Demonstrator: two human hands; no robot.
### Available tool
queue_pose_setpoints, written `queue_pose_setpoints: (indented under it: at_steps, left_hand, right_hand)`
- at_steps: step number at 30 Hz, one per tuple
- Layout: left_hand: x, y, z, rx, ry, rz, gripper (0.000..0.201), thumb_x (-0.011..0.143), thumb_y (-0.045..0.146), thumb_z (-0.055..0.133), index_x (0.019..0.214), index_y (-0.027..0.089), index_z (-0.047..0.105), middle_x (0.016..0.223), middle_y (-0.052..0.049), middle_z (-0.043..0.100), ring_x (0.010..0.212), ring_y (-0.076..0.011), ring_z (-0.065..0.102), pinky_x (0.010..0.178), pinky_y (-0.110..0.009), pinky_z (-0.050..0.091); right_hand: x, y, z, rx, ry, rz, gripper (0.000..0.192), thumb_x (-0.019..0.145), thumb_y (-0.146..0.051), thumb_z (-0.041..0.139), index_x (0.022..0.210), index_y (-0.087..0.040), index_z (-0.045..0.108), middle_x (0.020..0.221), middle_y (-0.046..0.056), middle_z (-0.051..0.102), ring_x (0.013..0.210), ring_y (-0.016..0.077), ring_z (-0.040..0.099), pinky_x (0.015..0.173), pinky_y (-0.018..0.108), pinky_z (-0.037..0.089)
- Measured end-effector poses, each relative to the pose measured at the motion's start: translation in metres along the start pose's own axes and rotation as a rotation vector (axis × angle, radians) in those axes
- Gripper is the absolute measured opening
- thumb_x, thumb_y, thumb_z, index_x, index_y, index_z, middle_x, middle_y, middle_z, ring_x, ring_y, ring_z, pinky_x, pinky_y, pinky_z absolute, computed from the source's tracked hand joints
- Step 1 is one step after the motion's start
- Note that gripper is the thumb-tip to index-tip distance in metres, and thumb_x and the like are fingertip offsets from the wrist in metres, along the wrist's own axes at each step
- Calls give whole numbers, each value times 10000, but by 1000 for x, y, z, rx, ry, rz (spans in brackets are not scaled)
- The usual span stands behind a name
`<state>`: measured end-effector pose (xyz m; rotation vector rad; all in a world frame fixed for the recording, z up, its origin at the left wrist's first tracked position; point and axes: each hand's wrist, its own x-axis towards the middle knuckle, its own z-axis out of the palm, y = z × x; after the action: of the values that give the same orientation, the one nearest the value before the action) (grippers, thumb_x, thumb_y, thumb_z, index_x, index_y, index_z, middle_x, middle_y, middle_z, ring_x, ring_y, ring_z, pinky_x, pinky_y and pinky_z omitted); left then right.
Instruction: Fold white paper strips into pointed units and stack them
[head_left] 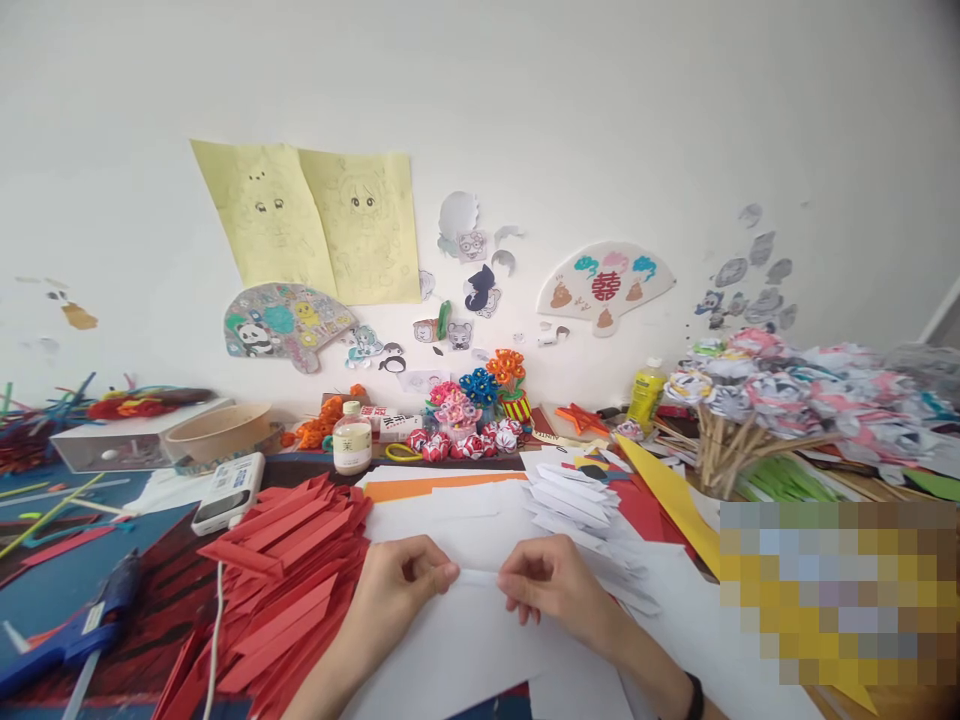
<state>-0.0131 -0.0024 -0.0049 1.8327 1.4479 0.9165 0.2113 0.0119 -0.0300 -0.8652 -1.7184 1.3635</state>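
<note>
white paper strip (478, 577) is pinched taut at both ends by left hand (397, 590) and right hand (551, 585), near the worktop's (75, 580) front edge, for folding.

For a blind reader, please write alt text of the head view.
Two hands, left hand and right hand, pinch a small white paper strip between them above white sheets. A pile of folded red paper strips lies left; folded white pieces lie behind.

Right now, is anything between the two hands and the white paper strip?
Nothing visible. The left hand and the right hand each pinch an end of the white paper strip above the white sheet. The red strips lie off to the left, apart.
</note>
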Motion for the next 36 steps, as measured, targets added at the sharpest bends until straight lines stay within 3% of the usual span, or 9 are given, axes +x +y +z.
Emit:
queue_pose_setpoints:
  at_steps: [5,12,17,20,23,28,36]
  left_hand:
    - [-3,5,6,24,3,-8,349,734,469,627,620,143,672,463,42,442,481,-91,334,485,-210,239]
    - [-3,11,9,1,-89,71,269,793,409,585,768,165,695,615,-1,615,577,-119,455,549,-211,320]
    - [-4,13,4,-4,-33,43,298,839,404,519,734,163,659,638,-10,641,579,-126,486,560,-221,346]
    - [-8,16,5,25,-75,106,261,850,374,504,746,177,640,710,-18,660,659,-148,541,618,-232,387]
    - [-14,20,12,138,-28,185,181,818,360,564,790,201,647,766,-17,658,735,-167,554,680,-251,394]
    - [-17,28,19,72,-21,216,257,861,343,535,678,205,650,662,1,649,685,-148,545,687,-245,379]
    - [-16,27,15,-12,-17,187,286,869,382,533,687,209,670,638,15,660,667,-139,513,655,-242,350]
  right_hand:
    - [1,2,3,-84,2,1,219,763,-349,678,788,-132,686,644,38,670,537,119,598,525,215,482]
    - [2,7,4,-29,-16,30,304,786,-407,646,757,-109,694,596,41,651,463,102,574,464,204,468]
    - [5,4,1,115,93,-9,294,716,-372,732,842,-112,682,644,50,673,545,138,624,528,240,511]
    - [4,2,2,115,131,-12,269,714,-369,734,763,-111,676,619,50,668,542,144,625,523,243,511]
    - [1,-3,7,92,98,-15,263,731,-368,718,767,-109,686,589,41,654,524,134,610,516,238,508]
    - [-1,-8,12,163,34,-31,242,719,-334,736,818,-119,685,663,44,673,555,130,617,534,233,510]
    - [-2,-6,12,102,117,-65,233,696,-336,753,742,-120,679,563,26,643,513,128,586,513,229,492]
